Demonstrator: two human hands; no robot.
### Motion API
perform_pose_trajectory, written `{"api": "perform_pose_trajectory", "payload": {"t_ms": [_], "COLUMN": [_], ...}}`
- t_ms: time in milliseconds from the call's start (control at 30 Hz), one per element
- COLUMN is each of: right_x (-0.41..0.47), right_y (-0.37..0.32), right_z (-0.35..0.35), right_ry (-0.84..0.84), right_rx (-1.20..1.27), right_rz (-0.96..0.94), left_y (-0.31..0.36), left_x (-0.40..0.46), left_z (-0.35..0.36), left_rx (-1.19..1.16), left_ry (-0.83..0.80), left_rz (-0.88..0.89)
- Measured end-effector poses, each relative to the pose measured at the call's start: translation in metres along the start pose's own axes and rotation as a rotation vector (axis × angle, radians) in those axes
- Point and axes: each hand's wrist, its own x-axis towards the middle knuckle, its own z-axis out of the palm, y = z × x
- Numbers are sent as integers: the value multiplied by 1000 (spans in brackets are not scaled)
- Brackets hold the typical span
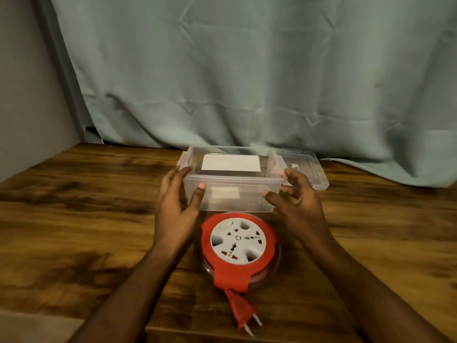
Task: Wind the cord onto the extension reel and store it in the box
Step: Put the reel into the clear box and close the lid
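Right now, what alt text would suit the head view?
Two hands, left hand and right hand, flank an open clear plastic box on a wooden table. A red-and-white extension reel lies nearer, its plug sticking out.

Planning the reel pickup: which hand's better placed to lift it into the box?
Marginally the left hand: its palm sits nearer the reel than the right hand. Both rest open at the box ends; neither holds anything.

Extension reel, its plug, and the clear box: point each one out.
extension reel (pixel 238 240), head view, on the white socket face.
plug (pixel 239 310), head view, on the red plug body.
clear box (pixel 237 203), head view, on its front wall.
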Motion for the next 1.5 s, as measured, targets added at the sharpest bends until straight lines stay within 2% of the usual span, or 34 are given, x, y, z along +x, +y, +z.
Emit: {"api": "perform_pose_trajectory", "payload": {"t_ms": [100, 200, 500, 567, 667, 833, 967, 1133, 1267, 1367, 1500], "right_x": [-8, -14, -2, 3, 12, 11, 4, 16, 43, 72, 105], "right_y": [2, 4, -22, -22, -17, -23, -42, -107, -174, -206, -188], "right_z": [-1, 3, 26, 28, 24, 12, -1, -25, -29, -10, 34], "right_ry": [8, -105, -440, -507, -619, -687, -638, -377, -195, -209, -405], "right_rx": [-50, -222, -950, -922, -732, -589, -508, -414, -597, -767, -939], "right_rz": [66, 238, 127, 148, 279, 379, 201, -169, -489, -634, -648], "left_y": [5, 6, -5, -7, -11, -13, -12, -12, -10, -10, -14], "left_x": [-5, -7, -6, -6, -5, -4, -4, -4, -5, -6, -4], "left_z": [-9, -10, -5, -4, -3, 0, -1, -2, -1, -2, -3], "left_rx": [61, 83, 74, 65, 56, 92, 64, 43, 84, 82, 69], "left_ry": [43, 80, 16, 6, -12, -6, 9, 21, 22, 35, 56], "left_rz": [7, 23, 7, 9, 27, 36, 57, 65, 18, 38, 111]}}
